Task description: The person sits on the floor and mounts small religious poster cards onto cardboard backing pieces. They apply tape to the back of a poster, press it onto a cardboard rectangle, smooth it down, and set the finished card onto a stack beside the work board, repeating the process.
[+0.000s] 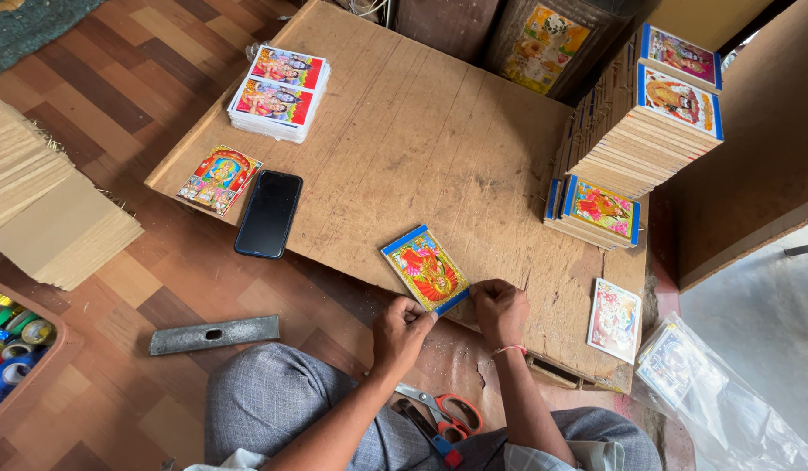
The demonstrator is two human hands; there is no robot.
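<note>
So both hands are down at the near edge of the table point(404, 148), which is really a low wooden board sitting on the floor. The left hand point(402, 331) and right hand point(500, 310) are each curled up, fingers pinched on the near corner of a small picture card with a blue border point(424, 268). The left seems to grip right at the card's lower corner and the right is just beside it; can't tell exactly what's between the fingertips, could be a strip of the edging. The card lies flat on the table, tilted at an angle, close to the near edge, about the middle of it.

Other stuff around: a black phone point(269, 214) lies face up near the left edge, with a loose colourful print point(218, 179) just beside it at the left corner. A stack of prints point(278, 92) sits further back along the left side. On the right edge there's a tall leaning stack of finished blue-bordered cards point(653, 131) and a shorter stack point(594, 214) in front of it. Another single print point(615, 318) lies at the near right corner, next to a clear plastic bag point(718, 401) on the floor.

On the floor by the person's knee: a grey metal hammer head point(214, 334), and red-handled scissors point(448, 417) on the lap. Rolls of coloured tape point(11, 340) sit in a tray at far left
</note>
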